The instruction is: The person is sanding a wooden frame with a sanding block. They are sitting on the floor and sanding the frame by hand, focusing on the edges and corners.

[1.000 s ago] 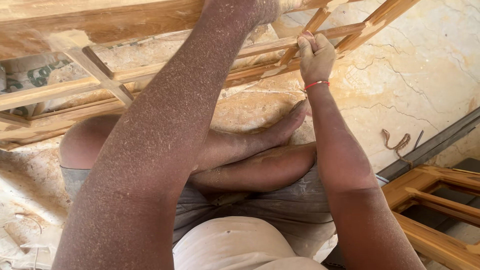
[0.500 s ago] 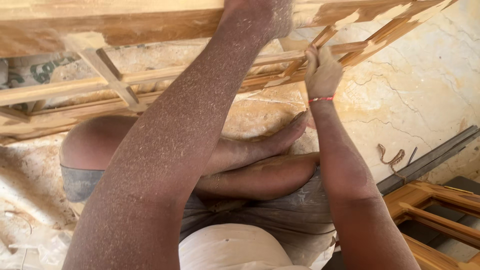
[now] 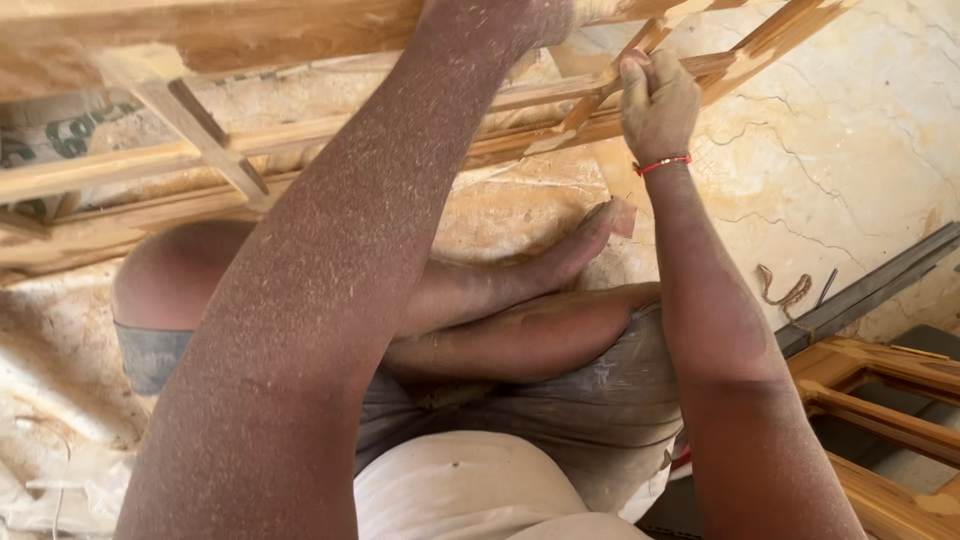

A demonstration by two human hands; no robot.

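Pale, sawdust-coated wood makes up the lattice frame (image 3: 330, 140) that stretches across the top of your view, propped above your crossed legs, its slats running left to right with diagonal bars at the right end. Your right hand (image 3: 658, 105) is closed tight around one of those diagonal slats, fingers wrapped over it, a red thread band (image 3: 662, 164) at the wrist. Your left hand (image 3: 515, 20) reaches up to the thick top rail (image 3: 250, 30) of the frame; only the wrist and heel show at the picture's edge, so I cannot tell whether it grips or just presses. Your left forearm is dusted with fine shavings. Below, your bare foot (image 3: 560, 255) rests on the cracked stone floor (image 3: 850, 150). Another wooden frame (image 3: 890, 390) lies at the lower right, beside a dark metal bar (image 3: 880, 280).
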